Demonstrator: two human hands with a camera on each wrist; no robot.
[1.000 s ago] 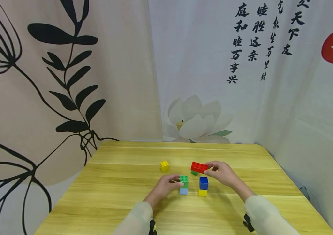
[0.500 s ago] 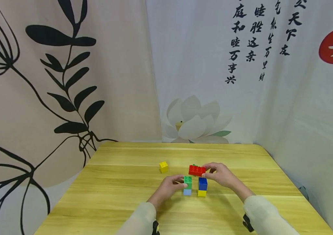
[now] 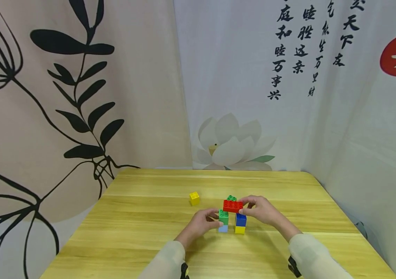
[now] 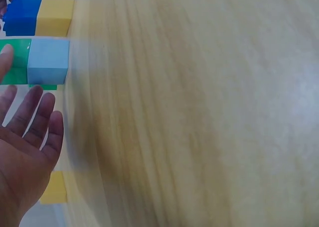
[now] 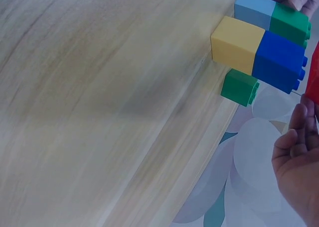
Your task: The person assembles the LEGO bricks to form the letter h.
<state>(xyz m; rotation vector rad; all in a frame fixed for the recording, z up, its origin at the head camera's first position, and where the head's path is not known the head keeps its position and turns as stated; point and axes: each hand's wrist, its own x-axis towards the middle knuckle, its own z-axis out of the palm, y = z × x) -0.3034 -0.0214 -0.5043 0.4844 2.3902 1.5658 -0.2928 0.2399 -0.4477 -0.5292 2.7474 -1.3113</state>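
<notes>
My right hand (image 3: 261, 210) pinches a red toy building brick (image 3: 232, 206) by its right end. The brick spans the gap above two short stacks, its studs facing up. In the right wrist view a sliver separates the red brick (image 5: 313, 82) from the blue studs. The left stack has a green brick (image 3: 223, 218) on a light blue brick (image 3: 223, 229). My left hand (image 3: 202, 224) holds the green one between thumb and fingers. Beside it stands a blue brick (image 3: 241, 220) on a yellow brick (image 3: 239, 230), untouched by either hand.
Another green brick (image 3: 231, 197) sits behind the stacks, partly hidden by the red one. Farther left lies a small yellow brick (image 3: 194, 198). All stand on a wooden table (image 3: 142, 232), with printed curtains (image 3: 156, 97) behind it.
The red brick has come toward me and slightly left, from over the rear green brick to above the two stacks. The green and light blue stack has shifted right, closer to the blue one.
</notes>
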